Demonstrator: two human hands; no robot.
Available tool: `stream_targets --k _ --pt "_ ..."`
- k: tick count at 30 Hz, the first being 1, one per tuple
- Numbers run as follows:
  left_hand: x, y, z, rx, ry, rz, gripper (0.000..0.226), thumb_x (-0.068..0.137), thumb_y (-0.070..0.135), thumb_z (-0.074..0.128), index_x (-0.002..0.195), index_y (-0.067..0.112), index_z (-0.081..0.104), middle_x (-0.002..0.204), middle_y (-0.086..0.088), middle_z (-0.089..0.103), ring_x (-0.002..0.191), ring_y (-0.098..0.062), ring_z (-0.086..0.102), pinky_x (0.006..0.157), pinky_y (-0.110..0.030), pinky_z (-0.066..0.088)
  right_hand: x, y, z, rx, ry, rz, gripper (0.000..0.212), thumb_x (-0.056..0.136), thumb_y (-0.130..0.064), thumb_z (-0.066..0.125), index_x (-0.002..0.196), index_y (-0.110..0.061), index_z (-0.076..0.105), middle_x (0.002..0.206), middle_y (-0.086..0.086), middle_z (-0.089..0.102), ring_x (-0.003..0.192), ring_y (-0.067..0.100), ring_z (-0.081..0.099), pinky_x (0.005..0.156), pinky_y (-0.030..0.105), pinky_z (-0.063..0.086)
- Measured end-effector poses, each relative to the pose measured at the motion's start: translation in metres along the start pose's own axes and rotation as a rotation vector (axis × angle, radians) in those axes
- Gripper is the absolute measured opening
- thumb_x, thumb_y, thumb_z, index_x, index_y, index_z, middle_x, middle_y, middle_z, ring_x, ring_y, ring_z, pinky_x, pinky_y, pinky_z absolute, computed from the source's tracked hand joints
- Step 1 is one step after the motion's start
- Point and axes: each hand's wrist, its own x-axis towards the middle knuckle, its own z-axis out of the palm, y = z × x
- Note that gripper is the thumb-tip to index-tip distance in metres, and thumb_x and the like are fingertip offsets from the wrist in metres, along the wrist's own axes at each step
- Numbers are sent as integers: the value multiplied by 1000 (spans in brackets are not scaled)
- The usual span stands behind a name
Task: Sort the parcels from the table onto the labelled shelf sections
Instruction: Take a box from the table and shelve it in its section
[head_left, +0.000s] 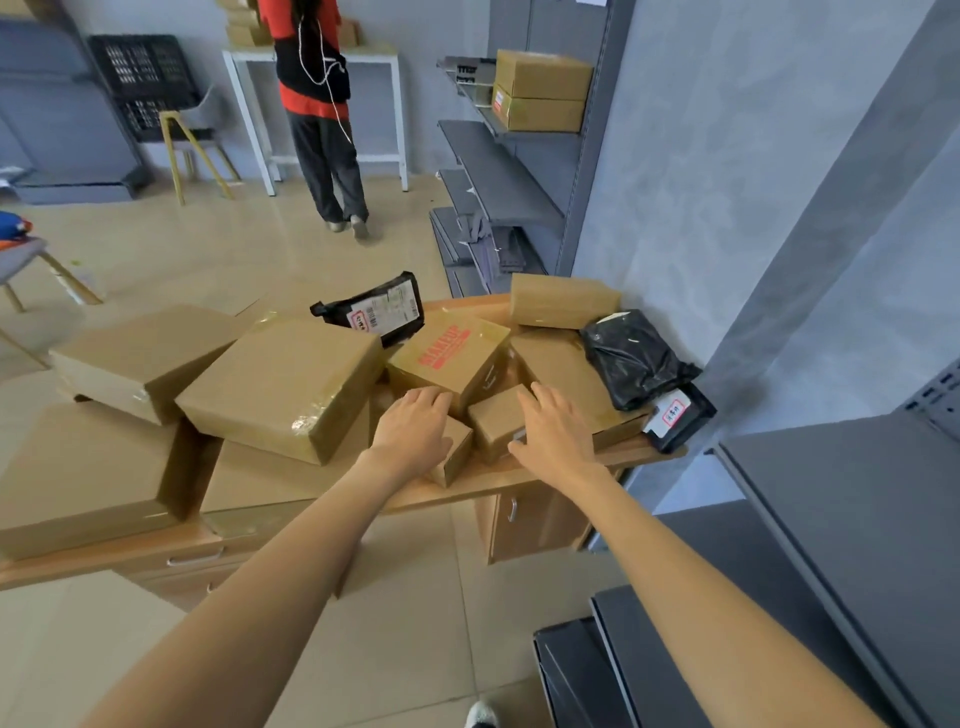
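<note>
**Reaching for two small cartons at the desk's near edge**

Left hand (415, 428) lies flat on a small brown carton (454, 452) at the front edge of the desk (519, 480); fingers look fairly straight, resting on its top rather than wrapped round it. Right hand (553, 431) covers a second small carton (496, 423) just beside the first, fingers spread over the top and far side, thumb low at the near face. Whether that grip has closed I cannot tell; it reads as contact, not yet a lift.

Handling, as a judgement: both cartons are small, square-edged and taped, likely light and stiff. One hand each should do, thumb on the near face and fingers on the far one. The tape looks glossy, so grip on bare cardboard where possible.

Outward: a carton with red print (452, 358) stands touching behind them, and a flat carton (561, 379) lies under or behind the right one. Pulling either small carton could disturb these.

Further out: a large taped box (280, 384) leans on others to the left; black poly mailers (631, 358) sit by the wall, soft and slippery, best held by pinching a fold. One labelled mailer (678, 415) overhangs the desk corner.

Grey shelves (498, 166) stand beyond the desk, two boxes (540, 91) already on them. Shelf labels are too small to read.
</note>
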Motion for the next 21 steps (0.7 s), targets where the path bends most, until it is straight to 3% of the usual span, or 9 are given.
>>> stream_targets --k 7,21 --pt "53 6 14 0 -3 -19 60 88 32 60 141 14 38 142 -6 44 132 -26 39 106 -36 36 47 36 12 35 12 8 67 88 -38 64 144 -15 36 151 7 36 138 25 32 111 37 30" --pt "167 19 16 -61 30 83 62 86 28 64 141 16 37 146 -7 39 137 -28 32 109 -40 34 115 89 23 29 31 145 70 92 -39 59 150 -15 28 156 7 28 145 25 22 117 40 20"
